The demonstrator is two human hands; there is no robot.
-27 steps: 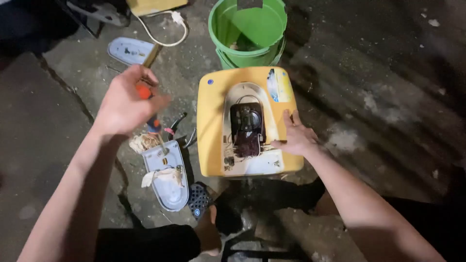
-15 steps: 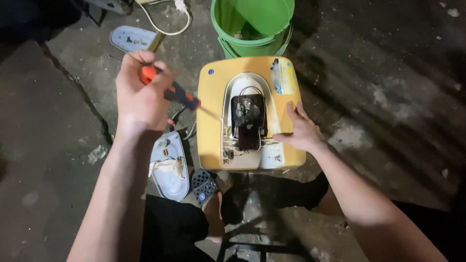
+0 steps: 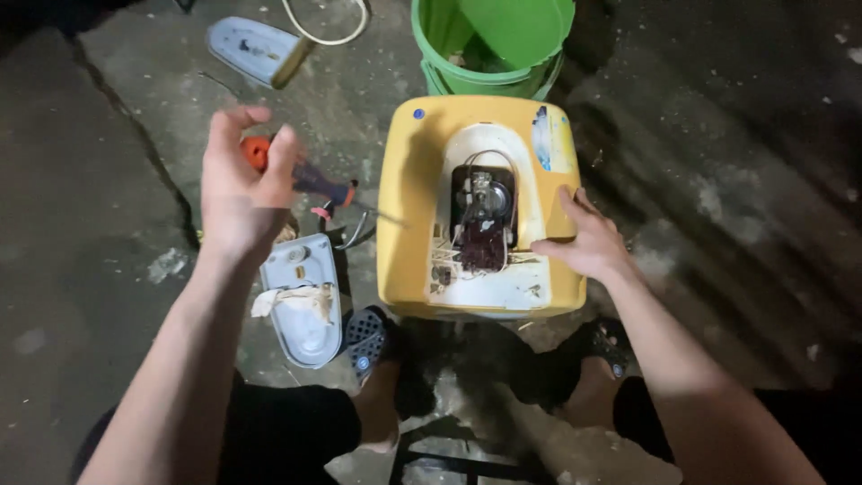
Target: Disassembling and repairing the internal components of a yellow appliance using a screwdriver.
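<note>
My left hand (image 3: 238, 193) holds a screwdriver (image 3: 310, 180) with an orange and dark handle, its tip pointing right towards a yellow appliance housing (image 3: 409, 216) that lies on the concrete floor. The housing has a white inner panel (image 3: 530, 224) and an exposed dark motor part (image 3: 483, 216) with wires. My right hand (image 3: 584, 242) rests flat on the housing's right side, fingers spread, steadying it.
A green bucket (image 3: 489, 45) stands just behind the housing. A pale blue-grey cover (image 3: 301, 301) with a scrap of paper lies to the left by my sandalled foot (image 3: 364, 337). Another grey cover (image 3: 251, 49) and a white cable (image 3: 328, 27) lie at the back left.
My left hand has swung the screwdriver from upright to pointing right at the housing, and the hand now sits a little lower. My right hand has stayed on the housing.
</note>
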